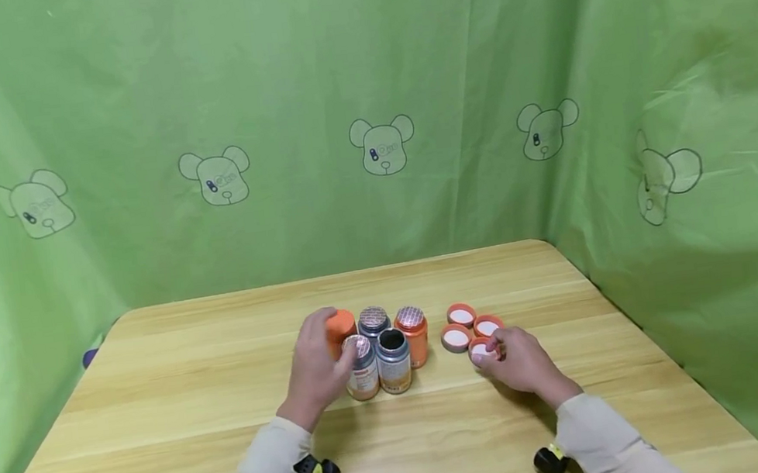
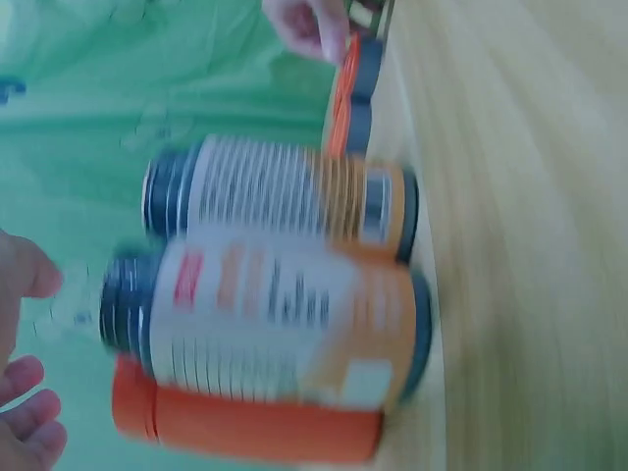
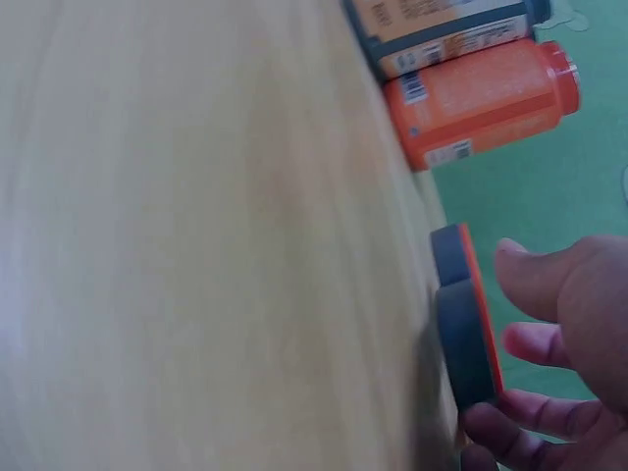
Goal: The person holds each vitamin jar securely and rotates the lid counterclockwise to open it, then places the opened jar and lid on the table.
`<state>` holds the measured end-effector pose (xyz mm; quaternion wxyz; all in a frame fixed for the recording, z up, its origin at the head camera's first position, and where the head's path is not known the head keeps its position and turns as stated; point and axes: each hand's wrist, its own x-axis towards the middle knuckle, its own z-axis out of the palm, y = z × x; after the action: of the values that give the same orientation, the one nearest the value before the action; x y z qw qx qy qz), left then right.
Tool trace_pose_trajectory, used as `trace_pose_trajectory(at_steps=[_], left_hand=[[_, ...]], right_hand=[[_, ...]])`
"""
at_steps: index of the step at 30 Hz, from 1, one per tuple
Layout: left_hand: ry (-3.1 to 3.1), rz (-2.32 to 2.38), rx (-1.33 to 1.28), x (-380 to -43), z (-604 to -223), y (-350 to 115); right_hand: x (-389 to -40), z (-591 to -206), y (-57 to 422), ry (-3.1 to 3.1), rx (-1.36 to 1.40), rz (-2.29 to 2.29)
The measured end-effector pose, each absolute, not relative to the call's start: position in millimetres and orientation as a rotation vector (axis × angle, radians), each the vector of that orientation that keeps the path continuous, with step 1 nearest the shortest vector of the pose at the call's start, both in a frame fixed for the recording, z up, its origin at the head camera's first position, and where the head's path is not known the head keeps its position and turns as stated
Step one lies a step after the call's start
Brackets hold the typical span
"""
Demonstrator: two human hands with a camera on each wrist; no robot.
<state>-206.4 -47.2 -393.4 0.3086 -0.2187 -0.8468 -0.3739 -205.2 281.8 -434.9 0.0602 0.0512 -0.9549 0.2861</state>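
Observation:
My left hand (image 1: 316,364) hovers beside an orange-topped bottle (image 1: 341,324) and a dark bottle with a foil seal (image 1: 364,382). In the left wrist view its thumb and fingers are spread, apart from the bottles. A dark bottle without a seal (image 1: 395,371) stands beside these, its mouth uncovered. My right hand (image 1: 523,360) is over the nearest of several loose caps, an orange-rimmed cap (image 1: 481,349) lying with its white inside up. In the right wrist view, fingertips (image 3: 491,432) meet the edge of a dark-sided cap (image 3: 466,343), while the thumb stays off it.
Another dark foil-sealed bottle (image 1: 374,320) and an orange foil-sealed bottle (image 1: 413,338) stand at the back of the group. More upturned caps (image 1: 456,338) lie to the right. The wooden table (image 1: 194,398) meets green curtains (image 1: 289,67) at the back and sides.

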Motion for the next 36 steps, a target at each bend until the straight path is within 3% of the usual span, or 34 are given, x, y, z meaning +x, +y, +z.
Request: trace_pose_trajectory(at_steps=[9, 22, 36], left_hand=[[-2.554, -1.272, -0.337, -222.7, -412.7, -77.4], [-2.753, -1.485, -0.316, -239.3, -430.5, -71.5], [-2.736, -1.420, -0.279, -245.6, -435.9, -75.7]], right_hand=[[-197.3, -423.2, 265.5, -2.734, 0.050, 1.009], [-190.5, -429.0, 232.6, -2.630, 0.246, 1.264], [-185.7, -426.2, 219.2, -2.611, 0.254, 1.345]])
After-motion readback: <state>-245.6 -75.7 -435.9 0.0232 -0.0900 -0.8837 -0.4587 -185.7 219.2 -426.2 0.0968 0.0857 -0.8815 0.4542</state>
